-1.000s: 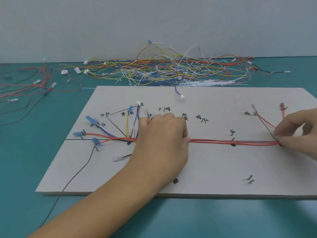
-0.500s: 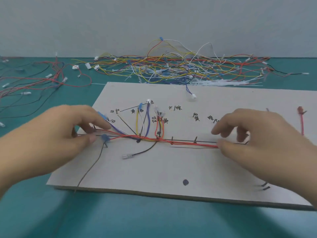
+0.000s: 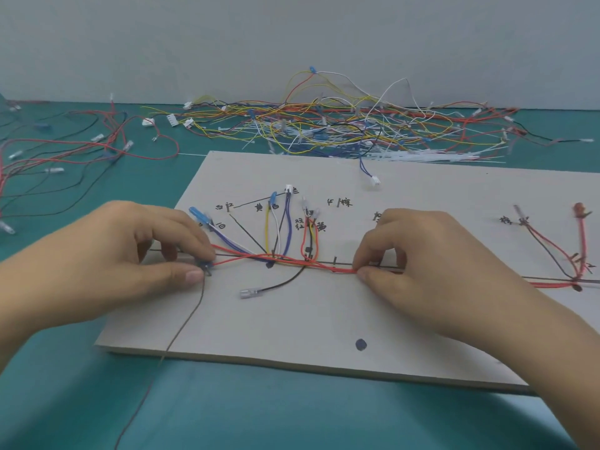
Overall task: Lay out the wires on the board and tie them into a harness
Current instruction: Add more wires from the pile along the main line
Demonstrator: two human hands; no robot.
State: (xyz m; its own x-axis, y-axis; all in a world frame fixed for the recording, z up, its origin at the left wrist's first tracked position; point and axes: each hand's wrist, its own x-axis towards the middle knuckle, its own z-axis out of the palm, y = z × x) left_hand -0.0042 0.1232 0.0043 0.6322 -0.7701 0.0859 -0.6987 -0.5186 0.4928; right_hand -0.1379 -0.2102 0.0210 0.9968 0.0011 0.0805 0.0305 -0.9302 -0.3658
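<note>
**A:** Where do the wires lie?

**B:** On the grey board (image 3: 324,313), which sits on the teal table (image 3: 292,414). A red wire bundle (image 3: 292,262) runs along the drawn black line. Yellow, white, blue and black branches rise from it towards the handwritten labels.

**A:** And the hands?

**B:** The left hand (image 3: 130,264) pinches the wires at the bundle's left end between thumb and forefinger, below a blue terminal (image 3: 196,213). The right hand (image 3: 431,271) pinches the same bundle further right, thumb and forefinger closed on the red strands.

**A:** Anything loose?

**B:** 1 dark wire (image 3: 181,329) trails from the left pinch and off the board's near edge. A black lead with a metal spade terminal (image 3: 248,292) lies just below the bundle. Behind the board are a tangled wire pile (image 3: 341,125) and white cable ties (image 3: 438,156).

**A:** At the far right?

**B:** Red and dark branches (image 3: 552,251) climb to 2 terminals.
</note>
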